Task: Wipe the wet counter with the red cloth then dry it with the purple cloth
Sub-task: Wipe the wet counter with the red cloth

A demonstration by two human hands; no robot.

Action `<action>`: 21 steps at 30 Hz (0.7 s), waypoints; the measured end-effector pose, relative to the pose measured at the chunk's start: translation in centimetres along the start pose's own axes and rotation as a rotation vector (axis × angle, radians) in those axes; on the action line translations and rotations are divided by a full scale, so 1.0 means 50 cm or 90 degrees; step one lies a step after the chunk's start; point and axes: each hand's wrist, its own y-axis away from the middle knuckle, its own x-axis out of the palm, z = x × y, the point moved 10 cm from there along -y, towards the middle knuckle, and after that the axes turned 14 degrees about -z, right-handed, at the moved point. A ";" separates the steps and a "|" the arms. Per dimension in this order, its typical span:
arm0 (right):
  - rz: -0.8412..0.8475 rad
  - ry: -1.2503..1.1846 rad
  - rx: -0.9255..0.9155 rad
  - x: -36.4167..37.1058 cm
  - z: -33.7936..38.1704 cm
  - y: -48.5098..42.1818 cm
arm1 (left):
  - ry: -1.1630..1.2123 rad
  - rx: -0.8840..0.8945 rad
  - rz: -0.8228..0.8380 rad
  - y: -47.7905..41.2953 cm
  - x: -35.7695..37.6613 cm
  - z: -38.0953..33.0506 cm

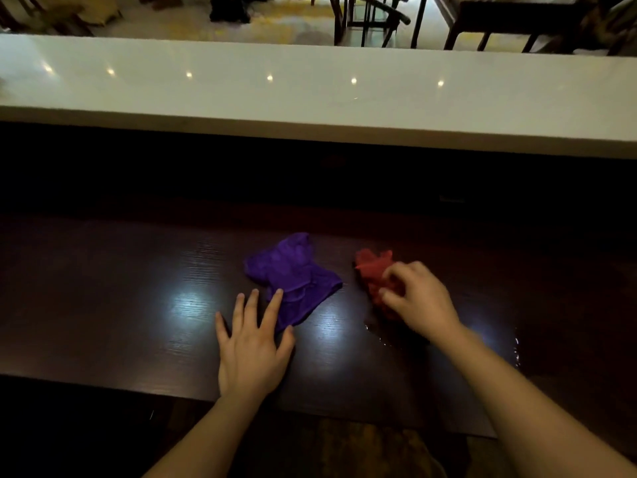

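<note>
A crumpled red cloth point(373, 270) lies on the dark wooden counter point(103, 298), right of centre. My right hand point(418, 298) is on it, fingers curled and gripping its near part. A purple cloth point(293, 274) lies spread just left of the red one. My left hand point(253, 343) rests flat on the counter with fingers apart, its fingertips touching the purple cloth's near edge. A wet patch point(448, 343) with glinting droplets shows on the counter under and right of my right wrist.
A raised white ledge point(310, 98) runs across behind the counter, with a dark recess below it. Chairs and table legs point(372, 22) stand on the floor beyond. The counter's near edge point(138, 391) runs close to my forearms.
</note>
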 end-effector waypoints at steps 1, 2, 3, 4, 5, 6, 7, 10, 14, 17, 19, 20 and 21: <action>-0.024 0.001 0.052 -0.021 -0.028 -0.030 | 0.005 0.000 0.000 0.001 -0.001 0.001; -0.040 0.013 0.098 -0.042 -0.060 -0.055 | 0.008 -0.001 0.001 0.001 -0.001 0.002; -0.042 0.033 0.129 -0.061 -0.095 -0.071 | 0.008 -0.001 0.001 0.002 -0.001 0.003; -0.030 0.056 0.149 -0.077 -0.129 -0.078 | 0.008 -0.001 0.001 0.001 0.001 0.004; -0.012 0.072 0.165 -0.090 -0.160 -0.076 | 0.007 -0.001 0.001 0.001 0.002 0.004; 0.006 0.077 0.184 -0.101 -0.186 -0.066 | 0.005 0.000 -0.001 0.000 0.003 0.004; 0.018 0.075 0.195 -0.108 -0.203 -0.050 | 0.004 0.000 -0.003 0.000 0.004 0.003; 0.039 0.098 0.197 -0.121 -0.227 0.012 | 0.000 -0.001 -0.003 -0.003 0.000 0.001; -0.090 -0.208 0.395 -0.174 -0.264 0.113 | -0.006 -0.005 0.007 -0.001 -0.005 -0.001; -0.178 -0.258 0.426 -0.193 -0.261 0.195 | 0.016 -0.013 -0.008 -0.004 -0.015 -0.008; -0.144 -0.058 0.283 -0.174 -0.225 0.236 | 0.041 -0.006 -0.046 -0.003 -0.034 -0.016; -0.116 0.073 0.208 -0.157 -0.201 0.254 | 0.053 0.012 -0.071 0.002 -0.044 -0.023; -0.104 0.168 0.142 -0.140 -0.176 0.265 | 0.062 0.051 -0.101 0.010 -0.056 -0.035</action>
